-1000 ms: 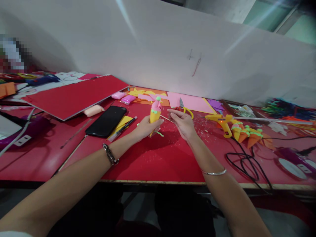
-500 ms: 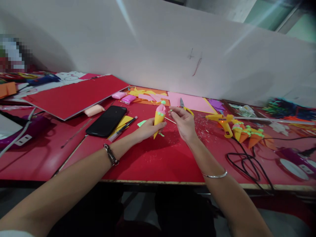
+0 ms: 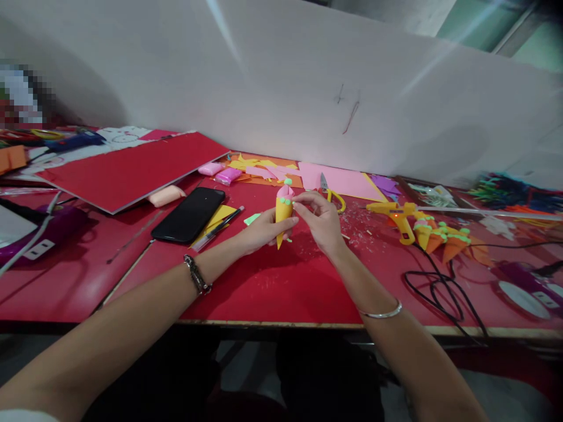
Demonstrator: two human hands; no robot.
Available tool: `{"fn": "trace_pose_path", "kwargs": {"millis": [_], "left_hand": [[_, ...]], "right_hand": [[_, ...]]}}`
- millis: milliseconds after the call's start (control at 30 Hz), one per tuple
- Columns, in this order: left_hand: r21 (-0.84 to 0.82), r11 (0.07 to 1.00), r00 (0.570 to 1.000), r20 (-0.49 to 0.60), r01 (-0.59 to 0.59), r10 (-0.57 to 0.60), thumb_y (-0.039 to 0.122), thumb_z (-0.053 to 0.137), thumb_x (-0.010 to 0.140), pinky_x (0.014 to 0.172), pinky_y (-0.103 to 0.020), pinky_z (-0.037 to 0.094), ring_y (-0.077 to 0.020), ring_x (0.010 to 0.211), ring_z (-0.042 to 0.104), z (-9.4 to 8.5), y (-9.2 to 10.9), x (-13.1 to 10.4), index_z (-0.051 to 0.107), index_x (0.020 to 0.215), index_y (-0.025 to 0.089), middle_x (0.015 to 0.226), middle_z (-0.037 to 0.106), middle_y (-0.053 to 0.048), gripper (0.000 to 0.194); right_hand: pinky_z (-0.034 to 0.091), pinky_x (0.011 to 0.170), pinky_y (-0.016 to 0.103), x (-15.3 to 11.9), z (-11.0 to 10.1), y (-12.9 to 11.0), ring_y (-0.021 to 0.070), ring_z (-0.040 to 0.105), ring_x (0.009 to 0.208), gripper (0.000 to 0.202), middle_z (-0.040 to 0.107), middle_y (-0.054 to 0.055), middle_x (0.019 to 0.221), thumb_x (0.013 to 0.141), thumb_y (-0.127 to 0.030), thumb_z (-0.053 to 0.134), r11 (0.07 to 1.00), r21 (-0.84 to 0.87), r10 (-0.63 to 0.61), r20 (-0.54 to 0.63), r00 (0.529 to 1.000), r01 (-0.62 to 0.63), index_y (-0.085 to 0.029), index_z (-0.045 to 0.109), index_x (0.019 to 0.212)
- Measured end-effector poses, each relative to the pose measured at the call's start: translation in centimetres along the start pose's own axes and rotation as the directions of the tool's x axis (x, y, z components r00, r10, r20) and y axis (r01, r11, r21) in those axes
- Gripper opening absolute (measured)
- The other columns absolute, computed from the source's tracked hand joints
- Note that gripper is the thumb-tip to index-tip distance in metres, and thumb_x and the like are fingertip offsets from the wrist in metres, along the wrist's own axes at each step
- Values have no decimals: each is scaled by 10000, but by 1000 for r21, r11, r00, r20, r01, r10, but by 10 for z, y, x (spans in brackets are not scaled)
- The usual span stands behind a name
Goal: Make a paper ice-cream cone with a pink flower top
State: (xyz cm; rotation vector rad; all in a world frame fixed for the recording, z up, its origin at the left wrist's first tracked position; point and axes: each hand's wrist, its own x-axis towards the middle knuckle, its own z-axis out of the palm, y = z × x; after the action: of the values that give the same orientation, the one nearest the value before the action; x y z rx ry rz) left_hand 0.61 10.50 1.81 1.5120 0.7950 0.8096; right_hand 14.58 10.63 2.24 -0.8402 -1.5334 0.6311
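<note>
Left hand (image 3: 264,230) gripped the yellow cone (image 3: 282,215) upright just right of the phone (image 3: 190,214); right hand (image 3: 322,218) pinched at its pink top with green dots already on; judged nearly done, like the 3 or so finished cones (image 3: 442,240) beside the glue gun (image 3: 393,218).

Light is coming from above, glaring in streaks across the white wall (image 3: 281,88); forearms are casting soft shadows on the red table (image 3: 272,293). Edges are bowing, corners darkening, right side blurring slightly; top-left patch is pixelated.
</note>
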Motion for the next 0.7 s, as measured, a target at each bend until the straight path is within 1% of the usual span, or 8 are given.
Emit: {"fn": "trace_pose_path", "kwargs": {"millis": [200,300,433,567,700], "left_hand": [[-26,1000,1000,22,-15,16,382,515,759,313,-127,249,-13,368,353,0,-2,1,452,684,145,505,440,60,257],[-51,998,998,50,-23,25,382,518,759,314,-126,247,-13,367,354,-1,-2,1,449,667,142,491,432,61,266],[-39,999,996,86,-33,36,392,511,761,312,-130,246,-11,353,341,-1,0,1,447,635,138,471,423,62,291],[-39,999,995,90,-27,30,396,518,753,315,-132,254,-15,351,346,-2,0,1,444,630,138,463,425,61,294],[-34,999,994,103,-40,43,391,523,751,315,-128,261,-15,349,349,-2,-1,1,443,628,138,461,425,60,292]], "right_hand": [[450,737,264,-1,0,1,114,539,792,89,566,4,837,719,-260,575,999,-45,14,2,1000,-14,-218,609,790],[445,760,273,-1,0,1,119,538,822,104,572,10,855,741,-279,549,999,-42,17,-2,1000,-18,-217,610,798],[443,775,279,-1,1,2,119,541,822,104,573,8,854,741,-287,553,998,39,42,7,999,-42,-214,596,801],[446,776,272,-1,3,3,112,540,809,138,576,0,861,711,-276,591,986,142,94,-7,996,-92,-224,569,837],[437,795,257,-1,4,3,111,525,874,192,559,2,911,706,-259,594,968,208,140,19,990,-141,-233,540,889]]}}
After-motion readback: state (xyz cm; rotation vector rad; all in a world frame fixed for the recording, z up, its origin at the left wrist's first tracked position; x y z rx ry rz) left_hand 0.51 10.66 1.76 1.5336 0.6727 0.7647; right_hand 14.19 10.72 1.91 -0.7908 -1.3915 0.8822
